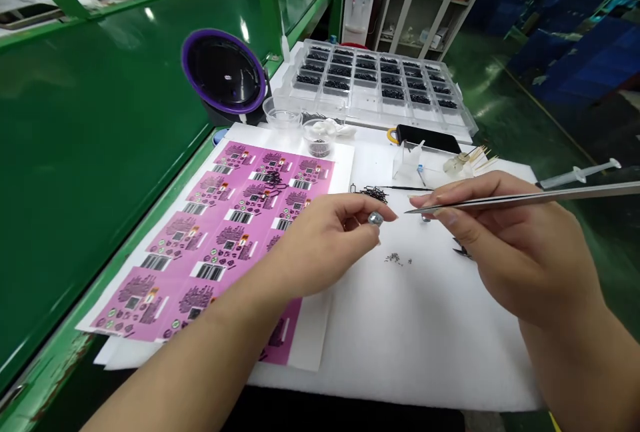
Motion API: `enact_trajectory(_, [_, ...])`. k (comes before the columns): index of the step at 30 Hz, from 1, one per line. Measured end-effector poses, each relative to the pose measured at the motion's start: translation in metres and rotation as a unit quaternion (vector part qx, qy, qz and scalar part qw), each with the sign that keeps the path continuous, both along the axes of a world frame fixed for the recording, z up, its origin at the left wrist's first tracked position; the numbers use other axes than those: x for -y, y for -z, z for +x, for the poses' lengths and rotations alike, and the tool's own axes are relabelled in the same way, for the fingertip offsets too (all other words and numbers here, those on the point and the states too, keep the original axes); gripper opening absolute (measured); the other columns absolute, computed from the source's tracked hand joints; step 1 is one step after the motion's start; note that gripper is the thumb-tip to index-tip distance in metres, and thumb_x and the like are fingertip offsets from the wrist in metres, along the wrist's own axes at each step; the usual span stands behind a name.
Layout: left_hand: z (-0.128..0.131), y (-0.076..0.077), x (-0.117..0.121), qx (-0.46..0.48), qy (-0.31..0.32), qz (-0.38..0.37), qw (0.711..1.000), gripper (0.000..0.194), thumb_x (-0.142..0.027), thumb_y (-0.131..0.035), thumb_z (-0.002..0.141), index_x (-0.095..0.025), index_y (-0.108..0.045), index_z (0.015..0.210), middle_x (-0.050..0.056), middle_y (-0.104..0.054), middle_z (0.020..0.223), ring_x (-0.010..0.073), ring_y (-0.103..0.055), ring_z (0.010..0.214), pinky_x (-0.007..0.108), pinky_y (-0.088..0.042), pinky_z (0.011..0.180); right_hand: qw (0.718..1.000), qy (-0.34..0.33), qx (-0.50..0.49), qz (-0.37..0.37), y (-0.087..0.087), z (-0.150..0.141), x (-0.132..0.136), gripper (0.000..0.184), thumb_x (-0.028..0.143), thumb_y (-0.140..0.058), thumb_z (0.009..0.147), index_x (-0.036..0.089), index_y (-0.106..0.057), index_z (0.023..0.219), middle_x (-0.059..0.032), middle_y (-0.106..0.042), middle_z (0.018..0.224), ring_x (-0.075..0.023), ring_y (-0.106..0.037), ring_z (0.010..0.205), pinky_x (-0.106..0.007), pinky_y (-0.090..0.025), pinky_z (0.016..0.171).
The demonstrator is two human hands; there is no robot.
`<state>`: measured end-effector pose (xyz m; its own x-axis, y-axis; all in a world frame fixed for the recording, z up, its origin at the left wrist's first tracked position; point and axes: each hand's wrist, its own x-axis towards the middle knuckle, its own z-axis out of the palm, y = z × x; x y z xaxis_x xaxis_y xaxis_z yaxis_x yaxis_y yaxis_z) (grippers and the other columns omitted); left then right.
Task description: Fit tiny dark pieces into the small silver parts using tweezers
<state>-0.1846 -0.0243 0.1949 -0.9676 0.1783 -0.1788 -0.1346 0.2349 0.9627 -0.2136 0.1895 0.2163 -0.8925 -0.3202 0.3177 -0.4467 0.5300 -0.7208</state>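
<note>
My left hand [330,239] is closed, with a small shiny silver piece [375,219] between thumb and forefinger. What exactly the piece is cannot be made out. Tweezers [500,199] lie in the grip of my right hand [530,252], their fine tips pointing left, just short of my left forefinger. Nothing shows between those tips. A second silver bit [425,218] peeks out beneath my right fingers. On the white work surface [390,325] below the hands are several tiny metallic pieces [393,258]. Beyond my left fingertips sits a heap of small black wire-like parts [373,193].
Pink printed label sheets [200,239] lie at left, more black parts on them. Farther back are clear cups [319,139], a purple-rimmed round fan-like device [225,72], a compartment tray [370,79] of black parts, a phone [427,138] and a syringe [580,173]. A green partition [100,119] borders the left.
</note>
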Motion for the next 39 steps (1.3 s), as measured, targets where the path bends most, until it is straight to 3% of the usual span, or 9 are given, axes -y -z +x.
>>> enact_trajectory(3, [0.0002, 0.003, -0.0038, 0.01, 0.022, 0.006, 1.0, 0.024, -0.02, -0.058, 0.085, -0.034, -0.073, 0.098, -0.002, -0.072, 0.092, 0.0212, -0.066, 0.089, 0.037, -0.048, 0.084, 0.999, -0.035, -0.019, -0.031, 0.0005, 0.0068, 0.0014, 0.008, 0.026, -0.062, 0.09, 0.028, -0.063, 0.098, -0.0023, -0.071, 0.103, -0.0226, -0.069, 0.099, -0.036, -0.058, 0.082])
enact_trajectory(5, [0.0, 0.0046, -0.0057, 0.013, 0.027, 0.012, 0.999, 0.024, -0.019, -0.058, 0.084, -0.033, -0.073, 0.097, -0.002, -0.071, 0.09, 0.0208, -0.064, 0.09, 0.036, -0.048, 0.085, 0.998, -0.046, -0.039, -0.008, 0.0015, 0.0092, 0.0025, 0.007, 0.025, -0.061, 0.091, 0.027, -0.064, 0.097, -0.0025, -0.069, 0.102, -0.0221, -0.068, 0.1, -0.036, -0.057, 0.086])
enact_trajectory(8, [-0.0008, 0.006, -0.007, 0.009, 0.038, 0.022, 0.999, 0.022, -0.018, -0.058, 0.085, -0.03, -0.073, 0.094, -0.002, -0.069, 0.087, 0.0194, -0.063, 0.091, 0.035, -0.047, 0.086, 0.997, -0.065, -0.04, 0.01, 0.0021, 0.0105, 0.0036, 0.009, 0.023, -0.061, 0.091, 0.026, -0.064, 0.098, -0.0024, -0.069, 0.1, -0.0214, -0.069, 0.096, -0.036, -0.057, 0.082])
enact_trajectory(13, [-0.0019, 0.0073, -0.0077, 0.0, 0.048, 0.01, 0.999, 0.026, -0.016, -0.056, 0.085, -0.031, -0.074, 0.097, -0.004, -0.068, 0.082, 0.0162, -0.06, 0.084, 0.032, -0.047, 0.081, 0.995, -0.098, 0.0, -0.02, 0.003, 0.0103, 0.0051, 0.01, 0.019, -0.061, 0.091, 0.026, -0.06, 0.098, -0.0009, -0.07, 0.101, -0.0198, -0.069, 0.09, -0.034, -0.057, 0.073])
enact_trajectory(21, [-0.0022, 0.0089, -0.0091, -0.004, 0.047, 0.002, 0.999, 0.029, -0.015, -0.057, 0.083, -0.031, -0.075, 0.1, -0.004, -0.07, 0.086, 0.0166, -0.06, 0.086, 0.032, -0.046, 0.08, 0.995, -0.098, -0.026, 0.016, 0.005, 0.01, 0.0054, 0.011, 0.017, -0.061, 0.09, 0.024, -0.061, 0.099, 0.0004, -0.07, 0.101, -0.0177, -0.068, 0.093, -0.033, -0.056, 0.078])
enact_trajectory(30, [-0.0014, 0.009, -0.0093, -0.005, 0.047, -0.023, 0.999, 0.03, -0.016, -0.057, 0.081, -0.031, -0.075, 0.099, -0.005, -0.06, 0.071, 0.0122, -0.051, 0.068, 0.029, -0.041, 0.067, 0.993, -0.106, -0.047, 0.033, 0.0048, 0.01, 0.0059, 0.012, 0.015, -0.06, 0.09, 0.022, -0.061, 0.099, 0.0005, -0.069, 0.102, -0.0154, -0.067, 0.095, -0.028, -0.055, 0.078])
enact_trajectory(39, [-0.0036, 0.0082, -0.0112, -0.01, 0.051, -0.03, 0.998, 0.029, -0.017, -0.056, 0.084, -0.031, -0.075, 0.099, -0.005, -0.06, 0.072, 0.0128, -0.051, 0.07, 0.028, -0.042, 0.068, 0.991, -0.114, -0.063, 0.033, 0.004, 0.0089, 0.0071, 0.01, 0.014, -0.06, 0.09, 0.021, -0.061, 0.096, 0.0015, -0.068, 0.099, -0.012, -0.065, 0.091, -0.026, -0.052, 0.078])
